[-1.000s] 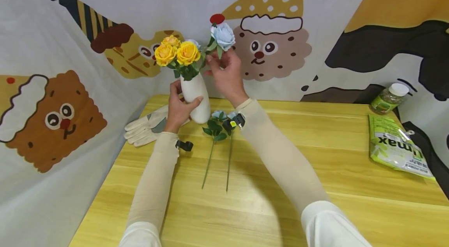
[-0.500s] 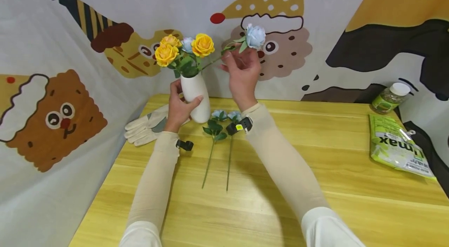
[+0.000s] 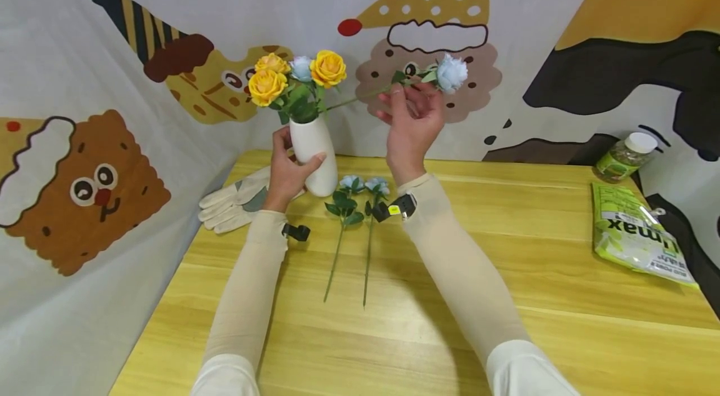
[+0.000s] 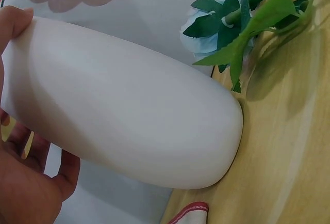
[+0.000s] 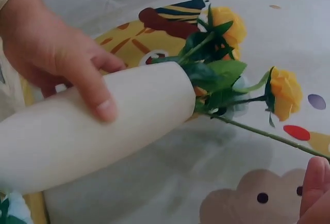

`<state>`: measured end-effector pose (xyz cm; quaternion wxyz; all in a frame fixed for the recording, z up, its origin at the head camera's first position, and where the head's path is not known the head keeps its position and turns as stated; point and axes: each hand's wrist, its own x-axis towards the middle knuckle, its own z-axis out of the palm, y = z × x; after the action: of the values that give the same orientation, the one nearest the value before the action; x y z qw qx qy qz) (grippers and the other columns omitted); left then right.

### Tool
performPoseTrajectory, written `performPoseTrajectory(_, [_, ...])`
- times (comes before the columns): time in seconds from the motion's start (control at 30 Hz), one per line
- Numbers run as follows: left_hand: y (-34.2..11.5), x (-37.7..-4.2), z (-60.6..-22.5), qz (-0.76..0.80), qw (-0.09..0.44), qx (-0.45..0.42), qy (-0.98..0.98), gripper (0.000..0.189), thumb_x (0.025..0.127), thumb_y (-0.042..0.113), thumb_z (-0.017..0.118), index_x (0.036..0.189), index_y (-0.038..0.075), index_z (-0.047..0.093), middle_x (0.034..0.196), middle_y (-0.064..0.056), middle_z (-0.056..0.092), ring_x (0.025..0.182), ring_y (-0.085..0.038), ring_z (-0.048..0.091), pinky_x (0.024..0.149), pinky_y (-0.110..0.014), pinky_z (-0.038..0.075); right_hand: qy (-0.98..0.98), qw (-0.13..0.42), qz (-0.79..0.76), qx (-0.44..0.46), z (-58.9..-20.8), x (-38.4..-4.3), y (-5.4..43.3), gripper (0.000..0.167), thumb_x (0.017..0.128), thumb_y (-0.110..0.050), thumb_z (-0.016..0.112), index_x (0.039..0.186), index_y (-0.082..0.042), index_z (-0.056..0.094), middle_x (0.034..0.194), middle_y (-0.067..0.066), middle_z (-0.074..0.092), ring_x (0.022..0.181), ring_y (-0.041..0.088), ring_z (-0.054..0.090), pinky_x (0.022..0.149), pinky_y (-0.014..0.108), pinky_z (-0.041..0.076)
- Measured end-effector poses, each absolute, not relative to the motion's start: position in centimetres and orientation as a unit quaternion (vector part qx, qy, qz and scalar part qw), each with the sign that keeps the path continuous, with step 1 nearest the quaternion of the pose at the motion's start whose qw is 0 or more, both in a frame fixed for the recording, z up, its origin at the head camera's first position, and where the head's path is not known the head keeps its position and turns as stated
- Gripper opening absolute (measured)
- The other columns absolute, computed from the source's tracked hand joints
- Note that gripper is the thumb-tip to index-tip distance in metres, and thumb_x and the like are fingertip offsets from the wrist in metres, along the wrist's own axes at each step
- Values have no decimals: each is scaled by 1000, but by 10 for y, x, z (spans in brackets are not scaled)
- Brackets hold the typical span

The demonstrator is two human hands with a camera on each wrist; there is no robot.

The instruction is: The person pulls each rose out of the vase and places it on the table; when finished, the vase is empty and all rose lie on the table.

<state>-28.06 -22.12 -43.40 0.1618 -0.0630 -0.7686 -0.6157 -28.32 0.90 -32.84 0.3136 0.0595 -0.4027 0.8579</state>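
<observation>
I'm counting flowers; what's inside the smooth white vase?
Three yellow roses and one pale-blue rose rise from the vase; the green stem of a second pale-blue rose, held by the right hand, slants from its mouth. Opaque walls hide the lower stems.

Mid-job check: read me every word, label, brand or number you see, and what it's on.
"max", upside down: on the green-and-white plastic pouch; the letter before it may be a "U".
Smaller print on that pouch: too blurred to read.
Green label on the clear, white-lidded jar: too small to read.
Tall, rounded white vase: no text on the sides in view.
</observation>
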Motion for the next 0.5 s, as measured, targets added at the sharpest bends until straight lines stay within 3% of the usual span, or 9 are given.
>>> performPoseTrajectory(0.13, [-225, -289, -445, -616, 167, -66, -767, 84, 86, 21, 88, 152, 15, 36, 143, -14, 47, 128, -25, 50, 103, -55, 50, -388, 321, 863, 42, -335, -280, 17, 23, 98, -3, 73, 113, -9, 57, 96, 9, 69, 74, 30, 77, 58, 35, 63])
performPoseTrajectory(0.5, [-226, -290, -449, -618, 181, -90, -760, 81, 85, 32, 89, 148, 22, 39, 137, -10, 49, 122, -24, 55, 99, -55, 53, -380, 306, 872, 27, -366, -273, 45, 26, 101, -7, 70, 119, -9, 51, 96, 9, 64, 73, 27, 78, 58, 37, 63])
